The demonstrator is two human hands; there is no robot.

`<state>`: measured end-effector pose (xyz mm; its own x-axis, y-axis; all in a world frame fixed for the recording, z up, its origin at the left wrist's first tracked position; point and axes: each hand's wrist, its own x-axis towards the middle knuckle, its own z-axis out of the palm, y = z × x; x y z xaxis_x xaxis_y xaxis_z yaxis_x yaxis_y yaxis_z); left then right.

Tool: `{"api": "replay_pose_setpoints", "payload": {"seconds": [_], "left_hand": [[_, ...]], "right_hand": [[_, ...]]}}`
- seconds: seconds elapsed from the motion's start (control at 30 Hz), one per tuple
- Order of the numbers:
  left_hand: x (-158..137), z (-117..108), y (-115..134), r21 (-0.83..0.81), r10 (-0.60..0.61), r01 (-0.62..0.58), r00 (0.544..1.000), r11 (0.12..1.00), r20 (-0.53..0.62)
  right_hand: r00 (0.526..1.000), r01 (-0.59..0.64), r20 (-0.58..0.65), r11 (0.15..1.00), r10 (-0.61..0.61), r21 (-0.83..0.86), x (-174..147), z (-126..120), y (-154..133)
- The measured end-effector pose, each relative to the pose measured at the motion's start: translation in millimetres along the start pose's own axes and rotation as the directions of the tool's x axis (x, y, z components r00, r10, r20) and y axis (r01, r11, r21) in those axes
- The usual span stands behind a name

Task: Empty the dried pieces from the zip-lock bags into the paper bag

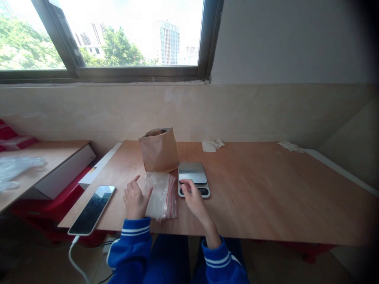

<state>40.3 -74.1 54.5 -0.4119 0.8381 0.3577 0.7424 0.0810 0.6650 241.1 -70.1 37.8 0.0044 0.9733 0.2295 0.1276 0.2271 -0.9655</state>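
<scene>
My left hand (136, 199) is raised at the left side of a stack of clear zip bags (160, 195) with red strips, its fingers apart and nothing in them. Over the front left corner of a kitchen scale (192, 173) hovers my right hand (192, 197), fingers loosely curled and thumb apart, with no object visible in it. The scale has a shiny metal plate and a dark button panel, partly covered by that hand. Behind the zip bags stands an open brown paper bag (159, 152); its contents are too dark to make out.
A phone (93, 211) with a white cable (72, 256) lies by the table's left edge. Crumpled tissue (217, 144) and a white paper piece (209, 146) lie at the back, with more tissue (290, 146) farther right. Another table (62, 157) bearing clear plastic (19, 167) stands left.
</scene>
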Motion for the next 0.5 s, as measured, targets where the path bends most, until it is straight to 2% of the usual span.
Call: {"api": "replay_pose_setpoints", "payload": {"seconds": [0.07, 0.1, 0.17, 0.23, 0.3, 0.37, 0.47, 0.5], "left_hand": [[-2, 0, 6, 0.224, 0.002, 0.032, 0.989, 0.974, -0.149], [-5, -1, 11, 0.275, 0.028, 0.025, 0.982, 0.961, -0.187], [-12, -1, 23, 0.304, 0.151, -0.09, 0.971, 0.948, -0.183], [-18, 3, 33, 0.31, 0.315, -0.276, 0.945, 0.91, -0.085], [-21, 14, 37, 0.301, 0.417, -0.416, 0.907, 0.858, 0.065], [-21, 30, 32, 0.304, 0.413, -0.462, 0.885, 0.833, 0.213], [-18, 57, 11, 0.351, 0.303, -0.444, 0.87, 0.824, 0.39], [-17, 64, 4, 0.361, 0.282, -0.44, 0.866, 0.823, 0.413]], "right_hand": [[1.0, 0.007, -0.015, 0.993, -0.009, -0.12, 3, -23, 3], [1.0, -0.007, -0.019, 0.986, 0.004, -0.169, 4, -34, 5], [0.999, -0.05, -0.014, 0.967, 0.048, -0.249, 4, -55, 9], [0.996, -0.085, 0.003, 0.942, 0.091, -0.324, 2, -71, 15], [0.991, -0.112, 0.03, 0.914, 0.134, -0.39, 0, -82, 20], [0.984, -0.126, 0.058, 0.897, 0.166, -0.424, -1, -87, 24], [0.977, -0.13, 0.096, 0.891, 0.19, -0.434, 0, -87, 29], [0.976, -0.131, 0.098, 0.886, 0.194, -0.446, 0, -86, 30]]}}
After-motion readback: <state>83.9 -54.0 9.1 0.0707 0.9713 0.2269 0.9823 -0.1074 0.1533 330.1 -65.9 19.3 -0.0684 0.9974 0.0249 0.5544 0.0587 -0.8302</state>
